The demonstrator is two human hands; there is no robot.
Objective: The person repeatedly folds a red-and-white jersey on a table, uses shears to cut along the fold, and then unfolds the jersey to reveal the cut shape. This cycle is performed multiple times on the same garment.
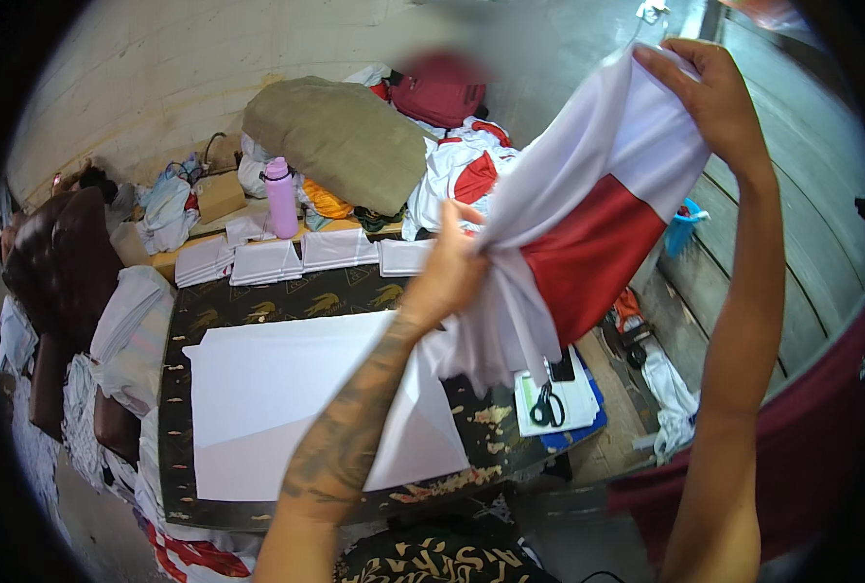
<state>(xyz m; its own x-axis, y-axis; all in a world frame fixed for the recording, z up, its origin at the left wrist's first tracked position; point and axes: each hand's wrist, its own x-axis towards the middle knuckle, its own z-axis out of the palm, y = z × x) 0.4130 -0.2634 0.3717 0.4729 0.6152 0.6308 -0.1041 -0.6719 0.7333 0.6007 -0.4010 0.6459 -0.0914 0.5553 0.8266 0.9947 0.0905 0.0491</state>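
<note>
A white cloth with a red panel (588, 248) hangs in the air over the right side of a dark patterned board (190, 316). My right hand (705, 102) grips its upper corner, raised high at the upper right. Lower and further left, my left hand (447, 267) is closed on the cloth's gathered edge. A large white sheet (267, 389) lies on the board beneath my left forearm, partly hidden by it. Black scissors (546, 408) rest on papers (573, 418) at the board's right side, just below the hanging cloth.
Folded white stacks (265, 262) line the board's far edge, near a pink bottle (282, 204). Beyond are an olive sack (330, 141), a red bag (437, 97) and piled clothing (432, 204). A brown padded chair (63, 253) stands at left; a blue bucket (683, 233) is at right.
</note>
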